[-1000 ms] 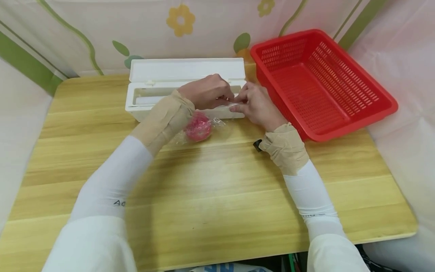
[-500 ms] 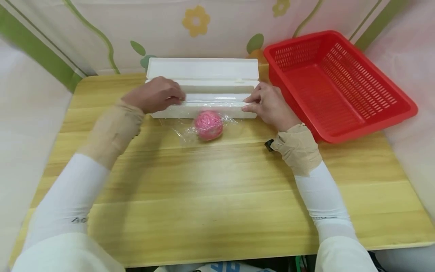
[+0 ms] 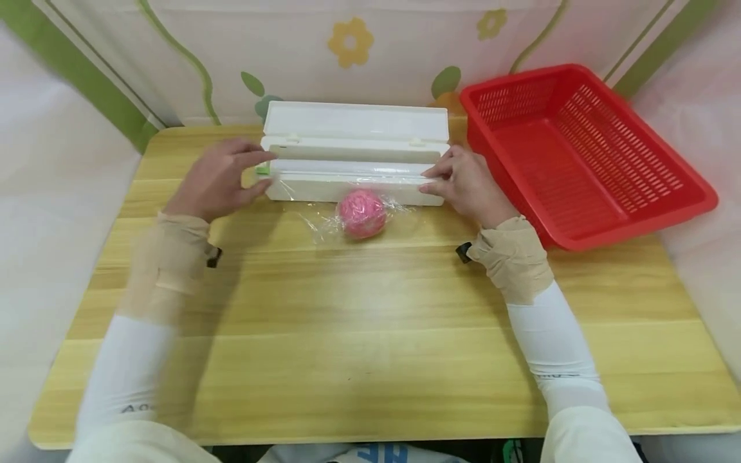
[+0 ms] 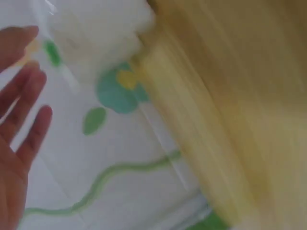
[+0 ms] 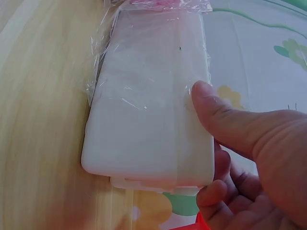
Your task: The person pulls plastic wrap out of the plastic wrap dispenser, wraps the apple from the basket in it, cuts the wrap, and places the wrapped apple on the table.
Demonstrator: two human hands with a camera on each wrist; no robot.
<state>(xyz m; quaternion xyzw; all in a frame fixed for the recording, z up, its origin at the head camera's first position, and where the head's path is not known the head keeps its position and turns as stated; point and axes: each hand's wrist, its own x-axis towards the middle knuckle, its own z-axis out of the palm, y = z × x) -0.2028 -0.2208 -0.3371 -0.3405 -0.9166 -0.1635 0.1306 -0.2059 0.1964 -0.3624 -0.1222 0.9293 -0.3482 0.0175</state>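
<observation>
A white cling film box [image 3: 341,191] with its lid raised stands at the back of the table, a roll of film inside. Clear cling film [image 3: 321,222] hangs over its front and around a round pink object [image 3: 361,213] lying before it. My left hand [image 3: 214,180] is at the box's left end by a small green tab [image 3: 263,169]; in the left wrist view its fingers [image 4: 36,129] are spread and hold nothing. My right hand [image 3: 471,186] grips the box's right end, thumb on the front wall, fingers partly hidden behind the end in the right wrist view.
A red plastic basket [image 3: 579,173] with slotted walls stands at the right, close beside my right hand. The wooden table [image 3: 359,334] extends in front. A curtain [image 3: 393,64] printed with flowers hangs behind the box.
My left hand has moved from beside the right hand leftward along the box and past its left end, and its fingers have spread. The right hand stays at the right end.
</observation>
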